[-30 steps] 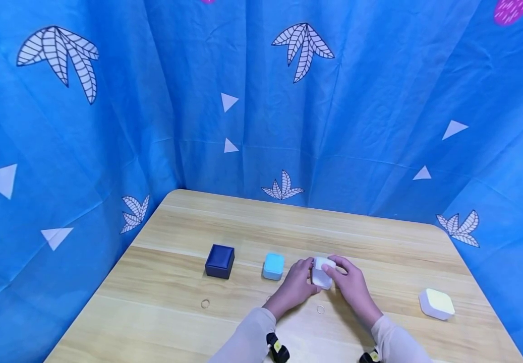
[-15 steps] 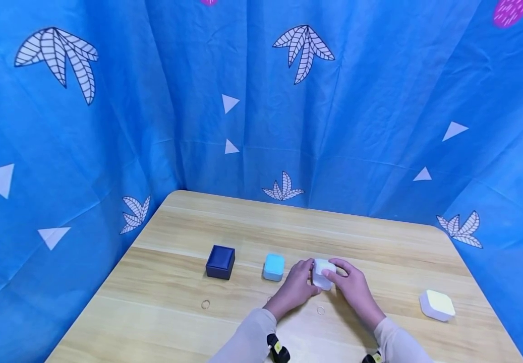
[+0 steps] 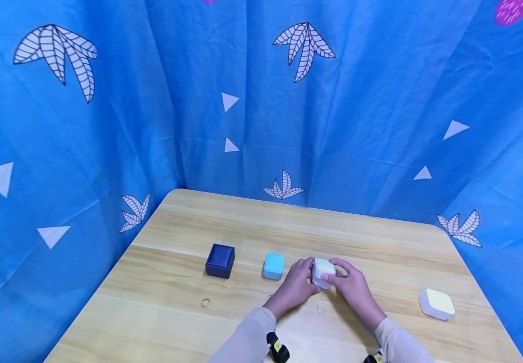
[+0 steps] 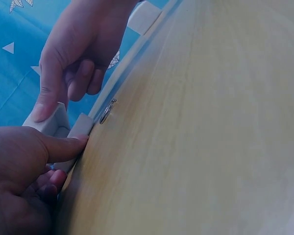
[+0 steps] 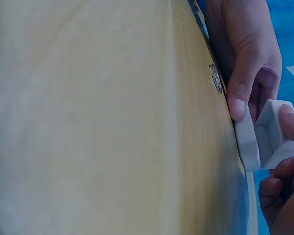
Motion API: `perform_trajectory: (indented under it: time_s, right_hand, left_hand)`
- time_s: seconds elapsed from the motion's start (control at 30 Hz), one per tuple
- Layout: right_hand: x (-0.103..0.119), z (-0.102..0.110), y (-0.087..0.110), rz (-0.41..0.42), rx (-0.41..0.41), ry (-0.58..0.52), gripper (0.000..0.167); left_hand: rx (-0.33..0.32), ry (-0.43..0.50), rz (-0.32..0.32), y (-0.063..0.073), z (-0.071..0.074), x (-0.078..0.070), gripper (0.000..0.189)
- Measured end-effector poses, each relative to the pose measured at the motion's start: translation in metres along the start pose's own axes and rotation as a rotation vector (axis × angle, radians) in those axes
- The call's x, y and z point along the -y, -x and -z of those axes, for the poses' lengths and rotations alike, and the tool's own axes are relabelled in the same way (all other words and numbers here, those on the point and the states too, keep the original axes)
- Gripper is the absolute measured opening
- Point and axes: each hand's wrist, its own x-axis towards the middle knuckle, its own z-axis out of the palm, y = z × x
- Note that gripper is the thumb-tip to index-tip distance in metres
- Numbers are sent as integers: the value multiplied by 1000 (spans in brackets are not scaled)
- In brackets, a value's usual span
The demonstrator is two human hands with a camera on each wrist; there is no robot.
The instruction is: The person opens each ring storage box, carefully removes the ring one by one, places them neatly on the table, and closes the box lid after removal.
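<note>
A small white ring box (image 3: 324, 269) stands on the wooden table between my two hands, its lid partly raised. My left hand (image 3: 294, 285) grips the base from the left side, its thumb at the near edge. On the other side, my right hand (image 3: 355, 290) pinches the lid. The right wrist view shows the gap between white base (image 5: 247, 142) and tilted lid (image 5: 284, 142); I cannot tell whether anything lies inside. A thin ring (image 3: 321, 309) lies on the table just in front of the box.
A light blue box (image 3: 273, 266) and a dark blue box (image 3: 220, 260) stand to the left. Far right is a white box with a cream top (image 3: 437, 304). Another ring (image 3: 205, 303) lies at left; one more is partly hidden by the left wrist. A blue curtain (image 3: 361, 126) hangs behind.
The white box's lid has tipped down toward the near side, covering more of the base. Both hands have kept their places and grips.
</note>
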Motion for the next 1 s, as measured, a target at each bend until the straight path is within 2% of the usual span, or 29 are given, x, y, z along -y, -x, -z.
perform_trajectory:
  time_s: [0.3,0.53,1.0]
  right_hand:
    - [-1,1,2,7,16,34,61]
    - [-4,-1,3,52,29,80,65]
    - [-1,-3,7,89,26,58,58]
  left_hand:
    - [4,-1,3,0,-1,2,68]
    - [-1,-11,-10,2,2,1,66]
    - [-7,-20,-26,1,2,0,64]
